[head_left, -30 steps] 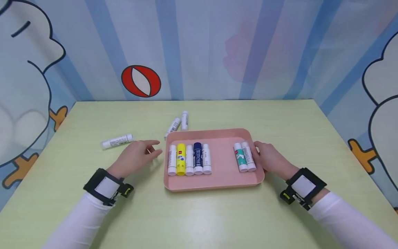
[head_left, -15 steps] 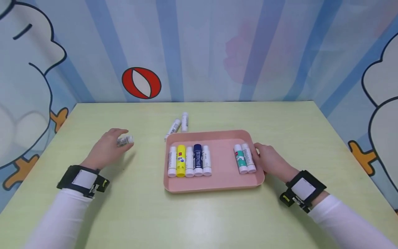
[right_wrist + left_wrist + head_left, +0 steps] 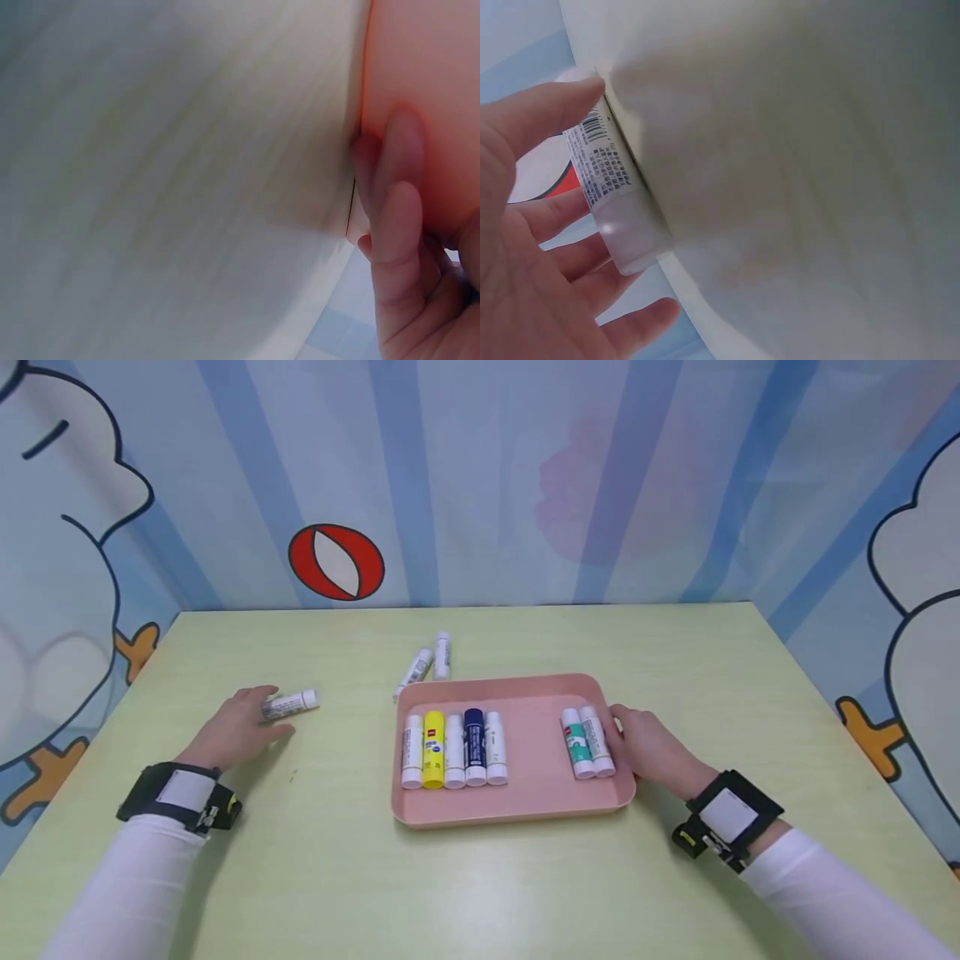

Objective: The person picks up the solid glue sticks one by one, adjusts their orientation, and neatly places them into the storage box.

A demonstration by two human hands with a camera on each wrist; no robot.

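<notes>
A white glue stick [image 3: 288, 704] lies on the left of the table. My left hand [image 3: 236, 727] is around its left end, thumb and fingers on either side; the head view shows small gaps beside the stick. In the left wrist view the thumb crosses in front of the glue stick [image 3: 611, 176], with the other fingers behind and below. My right hand [image 3: 656, 750] holds the right edge of a pink tray [image 3: 532, 793]. Its fingers [image 3: 397, 232] lie against the tray's outer wall in the right wrist view; part of the thumb is out of frame.
Inside the tray, several glue sticks, including a yellow one [image 3: 433, 750] and a navy one [image 3: 474, 747], stand in a row at left. A green-labelled stick [image 3: 577, 743] and a white one [image 3: 597, 742] lie at right. Two white sticks [image 3: 442, 656] lie behind the tray.
My left hand has moved left from beside the tray to the lone white glue stick, then back toward its left end. The right hand stays on the tray edge.
</notes>
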